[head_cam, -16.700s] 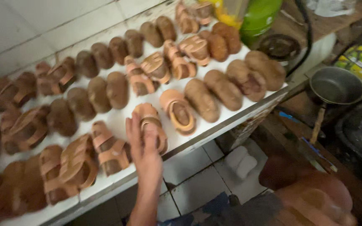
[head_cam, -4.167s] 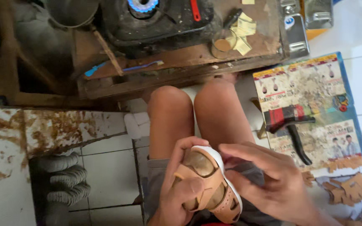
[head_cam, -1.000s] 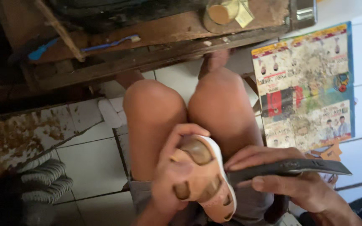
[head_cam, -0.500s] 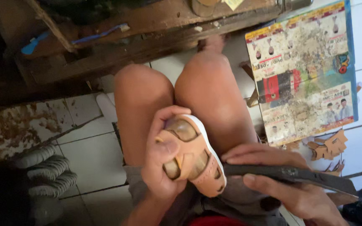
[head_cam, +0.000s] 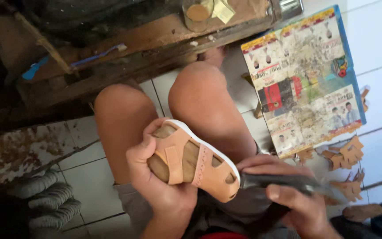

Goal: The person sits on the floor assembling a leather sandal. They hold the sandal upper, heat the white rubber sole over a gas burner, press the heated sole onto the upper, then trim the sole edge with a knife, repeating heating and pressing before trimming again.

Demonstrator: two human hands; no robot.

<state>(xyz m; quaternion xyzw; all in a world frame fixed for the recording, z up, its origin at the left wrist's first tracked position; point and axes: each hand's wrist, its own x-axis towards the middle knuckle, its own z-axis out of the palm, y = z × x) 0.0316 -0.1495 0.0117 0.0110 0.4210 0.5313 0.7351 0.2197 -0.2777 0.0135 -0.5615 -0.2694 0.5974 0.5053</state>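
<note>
My left hand (head_cam: 158, 186) grips a small tan strapped sandal with a white sole (head_cam: 195, 164), held over my lap above my bare knees (head_cam: 164, 110). The sandal's toe points up and left, its heel down and right. My right hand (head_cam: 295, 201) holds a long dark flat tool (head_cam: 284, 183), whose near end touches the sandal's heel. Both hands sit close together at the bottom middle of the head view.
A rough wooden bench (head_cam: 124, 53) with a small glass jar (head_cam: 197, 11) and a blue-handled brush (head_cam: 96, 54) runs along the top. A colourful printed sheet (head_cam: 306, 75) lies on the white tiled floor at right, with tan leather scraps (head_cam: 345, 155) near it. Coiled grey rope (head_cam: 45, 199) lies at lower left.
The sandal and my left hand have stayed over my lap while the view shifted. My right hand has brought the dark tool closer, its end now at the sandal's heel.
</note>
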